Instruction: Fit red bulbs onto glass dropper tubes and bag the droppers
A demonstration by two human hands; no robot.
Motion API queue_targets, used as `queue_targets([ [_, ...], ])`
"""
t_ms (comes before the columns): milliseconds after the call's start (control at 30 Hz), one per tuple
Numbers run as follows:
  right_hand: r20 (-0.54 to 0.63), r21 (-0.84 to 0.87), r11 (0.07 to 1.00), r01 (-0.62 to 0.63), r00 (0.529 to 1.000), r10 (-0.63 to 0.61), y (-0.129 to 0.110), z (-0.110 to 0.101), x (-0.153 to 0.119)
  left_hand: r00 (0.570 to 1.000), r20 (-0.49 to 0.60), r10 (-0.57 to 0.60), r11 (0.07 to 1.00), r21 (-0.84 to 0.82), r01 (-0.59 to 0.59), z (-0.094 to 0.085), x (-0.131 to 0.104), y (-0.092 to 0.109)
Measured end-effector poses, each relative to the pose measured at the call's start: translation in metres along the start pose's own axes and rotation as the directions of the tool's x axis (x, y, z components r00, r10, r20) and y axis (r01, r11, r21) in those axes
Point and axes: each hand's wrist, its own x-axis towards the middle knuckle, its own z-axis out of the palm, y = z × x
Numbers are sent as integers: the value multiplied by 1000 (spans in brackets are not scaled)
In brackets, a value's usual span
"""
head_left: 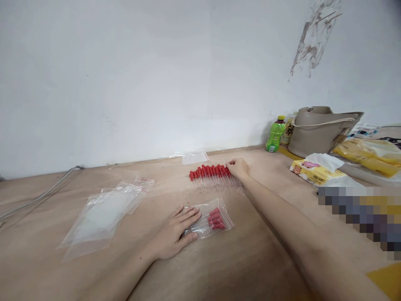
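A clear zip bag [205, 219] holding several glass droppers with red rubber tops lies flat in the lower middle. My left hand [177, 234] rests on its left end, fingers spread and palm down. Behind the bag, a row of red-topped droppers [210, 172] lies side by side, red ends toward the wall. My right hand [238, 168] is at the right end of that row, its fingers bent and pressed together by the last red top; whether they grip a dropper is hidden.
Flat clear bags [103, 215] lie at the left, near a grey cable [46, 193]. A small bag [194, 158] lies by the wall. At the right are a green bottle [275, 136], a beige bag [316, 131] and a tissue pack [313, 171].
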Motion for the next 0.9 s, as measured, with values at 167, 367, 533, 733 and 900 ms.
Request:
queue_targets([
  [167,26,253,967,10,1000,-17,-6,-20,-5,1000,0,0,1000,-12,0,-2,0,1],
  [367,144,693,720,-43,986,-80,7,-51,-58,1000,-8,-7,999,-40,6,-6,2,5],
  [533,323,812,517,-270,946,-13,21,-54,-104,1000,5,-7,999,-31,7,-7,2,6],
  [733,481,795,490,-358,864,-149,23,-50,-128,999,-42,-2,1000,-28,1,-2,0,2],
  [900,590,687,679,-260,745,-312,29,-49,-129,998,-57,-10,1000,-15,9,0,-1,2],
])
